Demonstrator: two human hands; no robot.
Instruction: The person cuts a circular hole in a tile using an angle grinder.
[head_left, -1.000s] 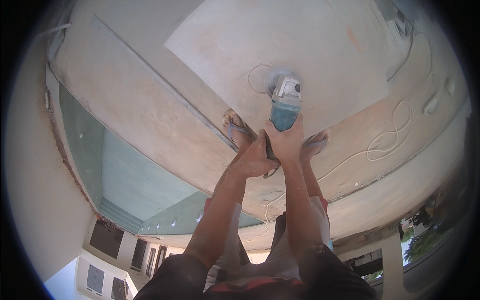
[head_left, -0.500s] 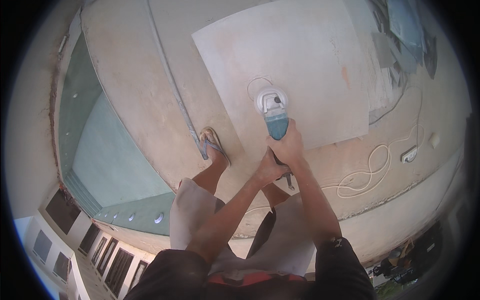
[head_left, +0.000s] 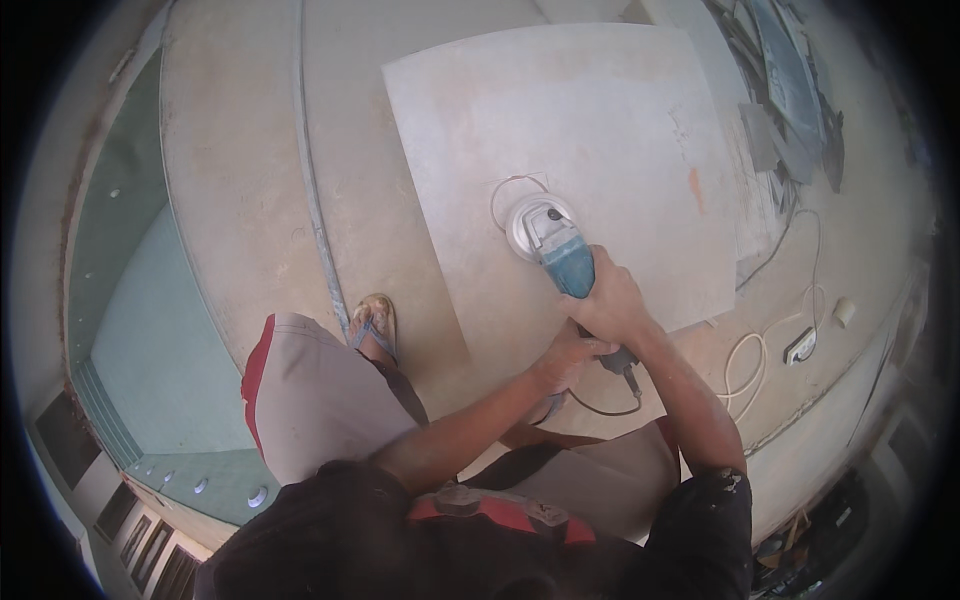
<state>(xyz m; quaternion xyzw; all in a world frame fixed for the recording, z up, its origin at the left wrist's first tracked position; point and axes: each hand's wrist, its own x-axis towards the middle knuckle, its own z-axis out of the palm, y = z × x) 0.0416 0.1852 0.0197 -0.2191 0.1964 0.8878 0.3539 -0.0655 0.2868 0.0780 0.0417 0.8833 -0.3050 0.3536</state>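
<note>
**Ahead and left of the grip: grinder (head_left: 571,268) head over a pale sheet (head_left: 600,110)**

At the grip, both hands are closed on the grinder. Right hand (head_left: 613,298) wraps the body behind the teal housing; left hand (head_left: 575,358) is closed about the rear part, its fingers partly hidden. No gap visible inside either hold.

Long axis runs from the rear end, near right, to the disc (head_left: 521,240), far left. Right hand is nearer the disc. Disc lies face-down over the sheet; whether it touches cannot be told from above.

Behind the grip, a dark cord (head_left: 637,398) leaves the rear end and curves round to the left. Farther out to the right, a looped pale cord (head_left: 762,360) and a power strip (head_left: 800,346). Left of the grip, a sandalled foot (head_left: 374,330) beside the end of a long bar (head_left: 318,210).
</note>
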